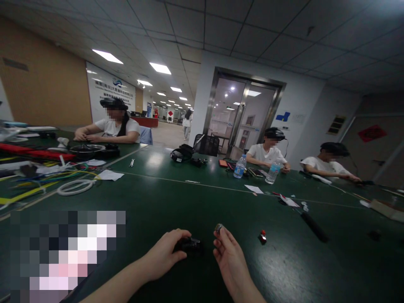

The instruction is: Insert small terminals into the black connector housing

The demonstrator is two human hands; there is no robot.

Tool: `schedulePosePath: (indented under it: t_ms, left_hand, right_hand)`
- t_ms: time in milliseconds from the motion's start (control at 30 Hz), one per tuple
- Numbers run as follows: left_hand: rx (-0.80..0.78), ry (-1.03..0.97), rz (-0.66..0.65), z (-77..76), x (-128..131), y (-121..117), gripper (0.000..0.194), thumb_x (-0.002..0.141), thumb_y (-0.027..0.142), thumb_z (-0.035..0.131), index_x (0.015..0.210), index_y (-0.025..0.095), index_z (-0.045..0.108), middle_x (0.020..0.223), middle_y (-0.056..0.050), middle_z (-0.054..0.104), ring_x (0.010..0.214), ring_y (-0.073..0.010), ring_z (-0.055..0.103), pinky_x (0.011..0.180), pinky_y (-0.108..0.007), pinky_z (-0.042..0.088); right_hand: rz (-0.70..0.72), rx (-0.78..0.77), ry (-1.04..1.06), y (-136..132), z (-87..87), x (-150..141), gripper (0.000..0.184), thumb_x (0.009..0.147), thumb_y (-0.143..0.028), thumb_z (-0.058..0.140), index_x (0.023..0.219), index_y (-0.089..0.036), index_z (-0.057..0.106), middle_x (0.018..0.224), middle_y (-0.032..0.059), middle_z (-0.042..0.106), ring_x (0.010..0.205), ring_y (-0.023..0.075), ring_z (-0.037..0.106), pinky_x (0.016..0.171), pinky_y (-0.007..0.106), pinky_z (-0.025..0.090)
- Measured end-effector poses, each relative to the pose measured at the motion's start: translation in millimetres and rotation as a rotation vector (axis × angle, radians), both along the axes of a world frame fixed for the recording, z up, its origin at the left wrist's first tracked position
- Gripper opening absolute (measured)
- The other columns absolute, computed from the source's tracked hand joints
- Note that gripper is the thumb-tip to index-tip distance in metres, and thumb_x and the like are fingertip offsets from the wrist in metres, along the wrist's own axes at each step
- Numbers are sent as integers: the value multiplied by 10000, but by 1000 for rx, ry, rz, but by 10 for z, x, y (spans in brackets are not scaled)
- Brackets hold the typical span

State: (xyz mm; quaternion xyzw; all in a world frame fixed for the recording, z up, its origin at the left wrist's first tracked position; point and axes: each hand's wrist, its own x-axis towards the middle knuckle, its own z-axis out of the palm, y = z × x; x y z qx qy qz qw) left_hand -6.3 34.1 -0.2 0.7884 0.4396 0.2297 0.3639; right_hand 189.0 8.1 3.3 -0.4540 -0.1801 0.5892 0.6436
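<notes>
My left hand is curled around the near-left side of a small black object, thumb and fingers against it. The object rests low over the green table, and its exact kind is too dark to make out. Between the thumb and forefinger of my right hand is a small metallic piece, held up to the right of the black object and apart from it. A small red and silver item lies on the table to the right of this hand.
A black-handled tool lies at the right. Beyond are two water bottles, a black headset and a small wrench. Coiled white cable and loose wires clutter the left. Several people in headsets sit around the green table.
</notes>
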Motion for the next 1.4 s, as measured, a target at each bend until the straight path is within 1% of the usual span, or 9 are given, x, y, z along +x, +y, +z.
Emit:
schedulePosePath:
  t_ms: [200, 300, 433, 500, 633, 800, 933, 1100, 1400]
  left_hand:
    - [48, -3, -34, 2, -2, 5, 406, 702, 200, 574, 1095, 271, 499, 1087, 3, 530, 1008, -188, 471, 887, -301, 348]
    - [45, 4, -32, -12, 2, 12, 406, 705, 208, 572, 1098, 275, 495, 1077, 5, 531, 1001, -190, 475, 878, -302, 352]
    - [46, 24, -27, 3, 11, 3, 412, 691, 194, 576, 1091, 260, 501, 1068, 1, 536, 997, -192, 476, 880, -302, 351]
    - [46, 19, -25, 17, 9, -6, 407, 690, 194, 581, 1083, 261, 505, 1061, 3, 539, 987, -188, 481, 870, -298, 359]
    - [47, 8, -31, 40, 2, -19, 395, 699, 213, 582, 1083, 266, 506, 1068, 3, 536, 990, -187, 478, 873, -301, 360]
    - [73, 9, -40, 28, 8, -11, 398, 699, 210, 574, 1088, 255, 504, 1059, -10, 539, 987, -193, 477, 872, -312, 362]
    - [82, -5, -37, 7, 10, -8, 393, 704, 213, 577, 1088, 253, 504, 1052, -9, 540, 985, -188, 478, 873, -302, 359]
    - [67, 8, -39, 36, 6, -21, 380, 712, 212, 562, 1085, 256, 504, 1064, -7, 537, 993, -189, 477, 876, -301, 358]
    - [41, 16, -34, 105, 12, -48, 375, 720, 214, 550, 1090, 251, 503, 1078, -8, 534, 1011, -192, 472, 892, -311, 355]
  right_hand:
    - [45, 65, -35, -1, 18, -8, 330, 587, -371, 714, 824, -167, 609, 815, 29, 647, 726, 125, 585, 570, 203, 439]
    - [79, 87, -133, 3, -9, 6, 381, 593, -400, 700, 873, -159, 607, 873, 58, 648, 759, 157, 595, 614, 247, 459]
    - [164, 160, -459, -5, -70, 10, 454, 653, -416, 638, 1029, -172, 569, 932, 66, 634, 745, 174, 594, 632, 297, 470]
    - [215, 217, -612, -22, -85, -5, 437, 694, -399, 594, 1070, -182, 547, 948, 64, 630, 789, 185, 592, 683, 318, 469]
    - [279, 303, -940, -85, -48, -49, 280, 730, -329, 549, 984, -217, 580, 924, 32, 631, 884, 190, 571, 787, 315, 433]
    - [380, 375, -1263, -151, 25, -93, 206, 759, -244, 497, 938, -255, 598, 904, 11, 608, 832, 172, 557, 738, 284, 430]
    - [416, 426, -1352, -164, 40, -113, 218, 763, -187, 474, 928, -259, 598, 939, 12, 591, 899, 172, 525, 782, 278, 408]
    - [478, 422, -1401, -170, 57, -128, 236, 775, -174, 449, 937, -264, 595, 959, 9, 581, 918, 169, 509, 797, 278, 396]
    - [485, 416, -1357, -159, 74, -124, 254, 772, -186, 448, 947, -278, 607, 957, 9, 582, 907, 187, 511, 795, 302, 402]
